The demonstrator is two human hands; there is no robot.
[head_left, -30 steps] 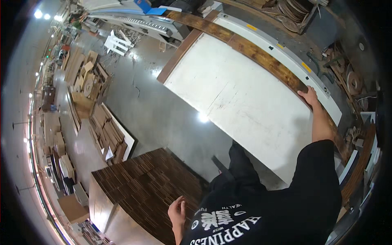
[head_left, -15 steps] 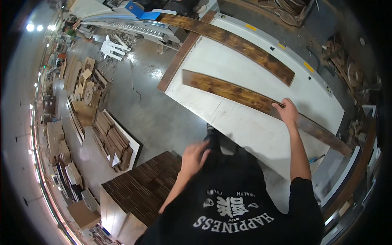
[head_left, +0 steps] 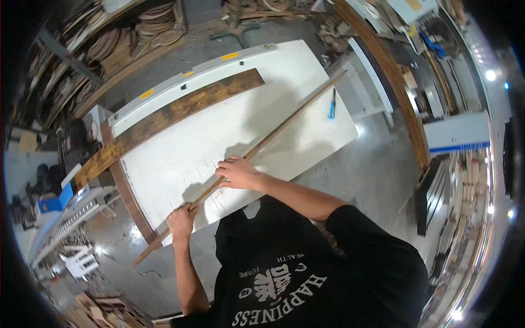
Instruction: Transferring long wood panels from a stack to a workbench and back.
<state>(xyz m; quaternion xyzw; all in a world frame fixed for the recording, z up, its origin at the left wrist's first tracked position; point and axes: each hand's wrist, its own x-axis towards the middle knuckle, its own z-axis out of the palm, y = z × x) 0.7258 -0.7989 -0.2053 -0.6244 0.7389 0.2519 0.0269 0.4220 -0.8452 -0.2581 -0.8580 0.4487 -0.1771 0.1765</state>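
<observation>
Right hand (head_left: 238, 174) and left hand (head_left: 181, 218) both clamped on long thin strip (head_left: 284, 124), held edge-up across white table (head_left: 180, 158). Risk: unsupported far end sags, whips or snaps; could hit blue tool (head_left: 331, 105).

Plank (head_left: 164, 117) on table (head_left: 219, 142), behind held strip (head_left: 273, 134)

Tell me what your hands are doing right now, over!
Left hand and right hand both gripping the long thin wooden strip. Strip lies slantwise over the white table. Dark plank and blue tool lie apart from it.
</observation>
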